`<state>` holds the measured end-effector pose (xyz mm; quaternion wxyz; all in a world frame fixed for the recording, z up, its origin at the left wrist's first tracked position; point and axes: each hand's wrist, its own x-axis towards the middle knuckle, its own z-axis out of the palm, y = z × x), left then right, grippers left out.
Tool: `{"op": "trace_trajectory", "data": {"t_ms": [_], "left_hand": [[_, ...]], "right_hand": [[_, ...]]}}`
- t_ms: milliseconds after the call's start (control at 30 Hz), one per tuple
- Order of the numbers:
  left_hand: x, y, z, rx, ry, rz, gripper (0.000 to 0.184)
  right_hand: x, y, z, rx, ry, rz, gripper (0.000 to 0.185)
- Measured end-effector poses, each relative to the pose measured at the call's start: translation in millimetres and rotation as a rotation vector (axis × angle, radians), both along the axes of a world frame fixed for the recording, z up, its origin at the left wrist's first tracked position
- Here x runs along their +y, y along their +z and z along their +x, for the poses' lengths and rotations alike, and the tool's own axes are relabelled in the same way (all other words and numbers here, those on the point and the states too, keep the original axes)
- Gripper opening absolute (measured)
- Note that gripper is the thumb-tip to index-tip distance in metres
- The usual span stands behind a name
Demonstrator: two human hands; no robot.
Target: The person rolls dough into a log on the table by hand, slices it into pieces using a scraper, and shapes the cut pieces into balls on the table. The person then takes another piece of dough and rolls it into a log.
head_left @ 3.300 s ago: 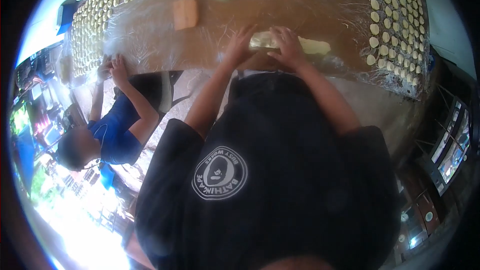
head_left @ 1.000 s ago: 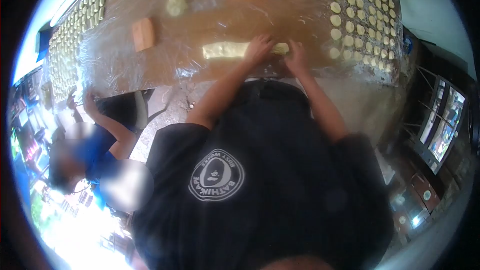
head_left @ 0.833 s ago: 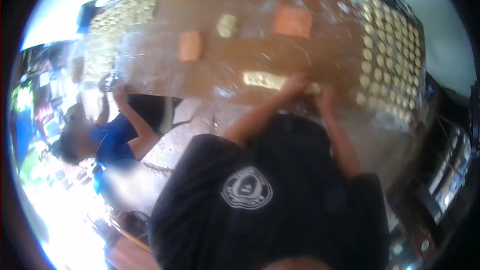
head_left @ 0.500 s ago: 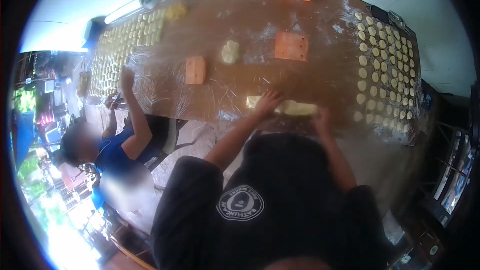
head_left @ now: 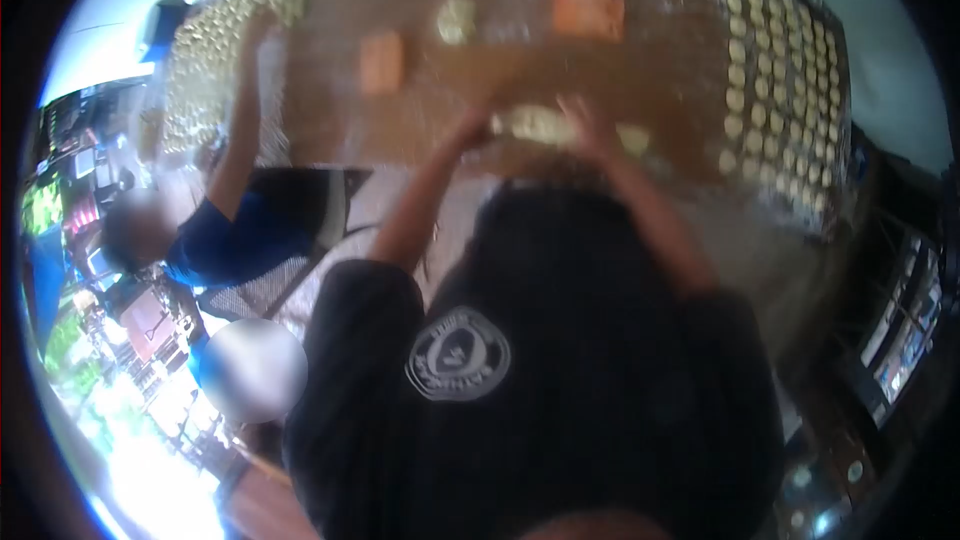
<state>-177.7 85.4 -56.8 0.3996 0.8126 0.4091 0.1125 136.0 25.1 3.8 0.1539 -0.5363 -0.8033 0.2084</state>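
A long pale dough roll (head_left: 535,125) lies across the brown table near its front edge, just ahead of my body. My left hand (head_left: 477,127) is at the roll's left end; blur hides how its fingers are set. Over the right part of the roll rests my right hand (head_left: 594,130), fingers stretched across the dough with some of them apart. The roll's right end (head_left: 633,139) shows beyond that hand. Farther up the table sits a separate lump of dough (head_left: 456,20).
Two orange blocks, a left block (head_left: 381,63) and a right block (head_left: 589,11), lie on the floury table (head_left: 430,120). Rows of dough rounds (head_left: 777,70) cover the right end, and small dough pieces (head_left: 205,65) the left. A co-worker's arm (head_left: 240,130) reaches over those.
The view has tilted, so the table sits higher. My left hand has shifted to the roll's left end, and my right hand has moved inward from the right end onto the roll.
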Motion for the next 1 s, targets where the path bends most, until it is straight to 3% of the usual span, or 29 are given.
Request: {"op": "trace_trajectory", "data": {"t_ms": [67, 133, 333, 433, 533, 633, 733, 833, 933, 1000], "left_hand": [[-0.8, 76.6, 2.5, 0.104, -0.02, -0.013, 0.06], [-4.0, 98.5, 11.1, 0.003, 0.004, 0.106, 0.055], [3.8, 54.8, 0.5, 0.01, -0.086, 0.106, 0.063], [-6.1, 93.2, 12.2, -0.018, -0.007, 0.349, 0.053], [-9.1, 57.0, 24.0, -0.017, -0.012, 0.309, 0.057], [-2.9, 38.2, 26.1, 0.045, -0.062, 0.24, 0.061], [-14.4, 80.5, 43.3, -0.027, -0.006, 0.365, 0.06], [-11.9, 46.0, 53.4, 0.121, -0.112, 0.367, 0.059], [-24.5, 73.5, 75.8, 0.099, -0.044, 0.375, 0.065], [-26.4, 72.2, 89.2, 0.105, -0.046, 0.389, 0.068]], "right_hand": [[-17.4, -9.9, 1.1, 0.018, 0.043, -0.047, 0.081], [-5.2, 14.8, -4.1, 0.101, 0.028, 0.019, 0.08], [7.2, -0.4, -24.0, 0.059, 0.034, -0.204, 0.078], [2.1, 30.3, -38.1, 0.033, -0.027, -0.006, 0.069], [7.0, 17.5, -58.7, -0.004, -0.014, 0.035, 0.066], [13.5, 0.4, -62.7, 0.023, 0.031, -0.092, 0.069], [-8.4, 38.6, -45.0, -0.048, -0.065, 0.063, 0.066], [-26.1, 41.1, -5.7, -0.142, -0.037, -0.051, 0.073], [-29.8, 51.0, 19.6, -0.124, -0.029, 0.084, 0.076], [-27.2, 45.8, 48.5, -0.159, -0.003, -0.07, 0.079]]}}
